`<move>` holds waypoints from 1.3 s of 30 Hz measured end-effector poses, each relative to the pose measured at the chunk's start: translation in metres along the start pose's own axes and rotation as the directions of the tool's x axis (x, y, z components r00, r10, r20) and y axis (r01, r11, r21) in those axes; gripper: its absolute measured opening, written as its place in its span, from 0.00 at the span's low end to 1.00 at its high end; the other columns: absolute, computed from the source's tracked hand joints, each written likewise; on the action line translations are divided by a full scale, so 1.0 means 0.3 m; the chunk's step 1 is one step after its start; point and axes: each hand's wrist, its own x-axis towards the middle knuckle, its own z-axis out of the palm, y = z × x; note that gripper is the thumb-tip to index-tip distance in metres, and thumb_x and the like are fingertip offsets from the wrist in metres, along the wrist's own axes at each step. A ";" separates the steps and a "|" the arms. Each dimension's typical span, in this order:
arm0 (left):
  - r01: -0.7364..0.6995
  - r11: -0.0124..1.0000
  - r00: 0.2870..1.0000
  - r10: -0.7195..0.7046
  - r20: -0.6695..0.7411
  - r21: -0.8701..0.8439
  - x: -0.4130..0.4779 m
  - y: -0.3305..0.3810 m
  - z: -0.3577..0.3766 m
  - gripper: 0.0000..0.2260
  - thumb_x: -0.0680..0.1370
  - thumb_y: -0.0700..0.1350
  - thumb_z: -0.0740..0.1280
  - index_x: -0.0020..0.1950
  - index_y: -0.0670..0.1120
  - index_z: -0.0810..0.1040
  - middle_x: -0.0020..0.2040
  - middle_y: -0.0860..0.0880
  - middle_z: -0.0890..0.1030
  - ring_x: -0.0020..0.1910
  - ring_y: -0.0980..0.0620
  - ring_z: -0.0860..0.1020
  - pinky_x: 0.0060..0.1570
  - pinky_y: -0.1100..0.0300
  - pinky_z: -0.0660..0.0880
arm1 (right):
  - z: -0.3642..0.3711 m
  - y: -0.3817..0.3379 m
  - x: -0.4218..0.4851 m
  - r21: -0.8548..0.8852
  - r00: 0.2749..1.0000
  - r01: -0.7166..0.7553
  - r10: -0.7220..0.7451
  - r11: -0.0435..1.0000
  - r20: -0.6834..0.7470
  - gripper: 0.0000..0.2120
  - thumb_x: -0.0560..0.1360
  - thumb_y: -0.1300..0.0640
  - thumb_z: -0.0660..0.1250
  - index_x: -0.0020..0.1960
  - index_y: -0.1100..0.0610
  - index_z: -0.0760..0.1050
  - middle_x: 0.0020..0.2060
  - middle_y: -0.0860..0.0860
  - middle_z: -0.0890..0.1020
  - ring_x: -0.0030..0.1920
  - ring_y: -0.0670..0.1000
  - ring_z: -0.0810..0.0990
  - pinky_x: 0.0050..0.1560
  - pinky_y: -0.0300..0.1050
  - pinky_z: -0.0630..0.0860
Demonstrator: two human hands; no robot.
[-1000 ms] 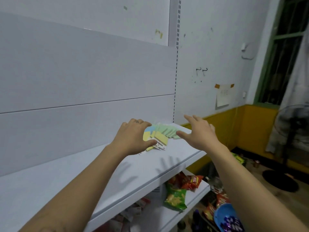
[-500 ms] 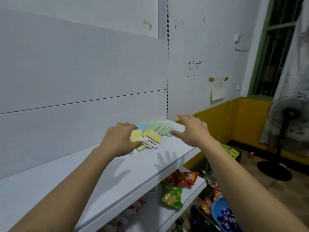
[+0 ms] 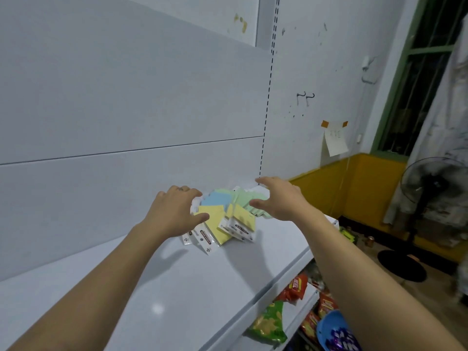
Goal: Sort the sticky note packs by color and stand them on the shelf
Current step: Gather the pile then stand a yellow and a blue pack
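A loose heap of sticky note packs lies flat on the white shelf (image 3: 177, 287), near its far right end by the back panel. Yellow packs (image 3: 215, 221) with white header cards are at the front, a blue pack (image 3: 215, 198) sits behind them, and green packs (image 3: 249, 201) fan out to the right. My left hand (image 3: 174, 211) hovers over the heap's left side, fingers spread and slightly bent, thumb over a yellow pack. My right hand (image 3: 281, 201) reaches over the green packs with fingers extended. Neither hand holds a pack.
The shelf's back panel (image 3: 126, 110) rises behind the heap. Below, a lower shelf holds snack bags (image 3: 271, 323) and red bags (image 3: 293, 287). A blue bowl (image 3: 334, 330) sits at the bottom right. A standing fan (image 3: 430, 188) is on the floor to the right.
Both hands have stayed spread over the heap and come slightly closer to it. The view has shifted a little; the packs have not moved.
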 end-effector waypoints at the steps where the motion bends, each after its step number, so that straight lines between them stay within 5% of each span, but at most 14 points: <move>1: 0.002 1.000 1.000 -0.002 0.007 -0.005 0.014 -0.014 0.012 0.27 0.74 0.62 0.64 0.71 0.54 0.68 0.68 0.53 0.72 0.69 0.50 0.66 0.64 0.51 0.62 | 0.012 -0.009 0.019 -0.008 1.000 -0.001 0.001 1.000 0.007 0.31 0.75 0.40 0.65 0.74 0.47 0.61 0.72 0.49 0.67 0.71 0.53 0.66 0.68 0.54 0.61; 10: 0.016 1.000 0.997 -0.016 0.082 -0.008 0.125 -0.063 0.115 0.27 0.74 0.63 0.64 0.71 0.55 0.67 0.69 0.52 0.70 0.69 0.51 0.65 0.64 0.52 0.62 | 0.123 -0.009 0.210 -0.008 0.995 0.029 -0.028 1.000 0.100 0.28 0.75 0.43 0.67 0.72 0.47 0.64 0.70 0.48 0.70 0.70 0.52 0.68 0.65 0.50 0.66; 27: 0.246 0.962 0.933 -0.268 0.241 0.120 0.290 0.015 0.266 0.25 0.73 0.62 0.66 0.68 0.57 0.70 0.66 0.53 0.73 0.66 0.51 0.68 0.63 0.53 0.64 | 0.350 0.021 0.624 0.080 0.872 0.412 -0.418 0.908 0.256 0.26 0.73 0.44 0.68 0.69 0.50 0.70 0.63 0.48 0.77 0.63 0.52 0.74 0.63 0.48 0.69; 39: 0.412 0.890 0.884 -0.442 0.152 0.194 0.263 0.116 0.303 0.21 0.72 0.58 0.70 0.64 0.58 0.74 0.62 0.53 0.73 0.62 0.51 0.71 0.58 0.55 0.64 | 0.421 0.008 0.650 0.036 0.807 0.543 -0.533 0.839 0.256 0.20 0.73 0.48 0.67 0.64 0.51 0.73 0.59 0.52 0.79 0.60 0.55 0.76 0.55 0.47 0.71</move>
